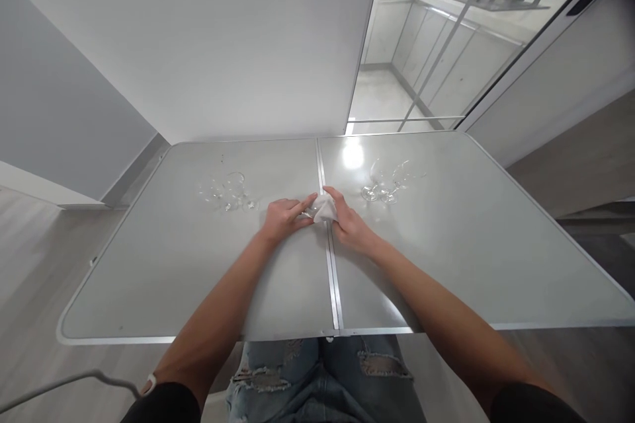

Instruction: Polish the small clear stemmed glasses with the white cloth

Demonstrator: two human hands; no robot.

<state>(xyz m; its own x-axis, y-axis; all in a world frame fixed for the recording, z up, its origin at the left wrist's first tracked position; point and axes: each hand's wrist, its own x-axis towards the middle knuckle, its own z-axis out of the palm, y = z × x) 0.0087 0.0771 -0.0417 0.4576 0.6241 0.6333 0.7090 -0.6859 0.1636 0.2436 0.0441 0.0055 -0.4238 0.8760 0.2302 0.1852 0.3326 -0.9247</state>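
Over the middle seam of the folding table (278, 297), my two hands meet at a small clear glass (309, 211). My left hand (286, 217) is closed around its left side, fingers pointing right. A white cloth or tissue (325, 209) covers the other end of the glass; my right hand (350, 223) grips this cloth from the right. The glass's full shape is hidden by the cloth and fingers. Clear stemmed glasses (238, 193) stand to the left of my left hand. More clear stemmed glasses (385, 192) are beyond my right hand, on the right half.
A white wall (238, 46) rises behind the table. At the back right, a glazed door (426, 46) shows a kitchen beyond it. The table's metal rim (377, 330) runs close to my lap, and a grey cable (74, 379) hangs at lower left.
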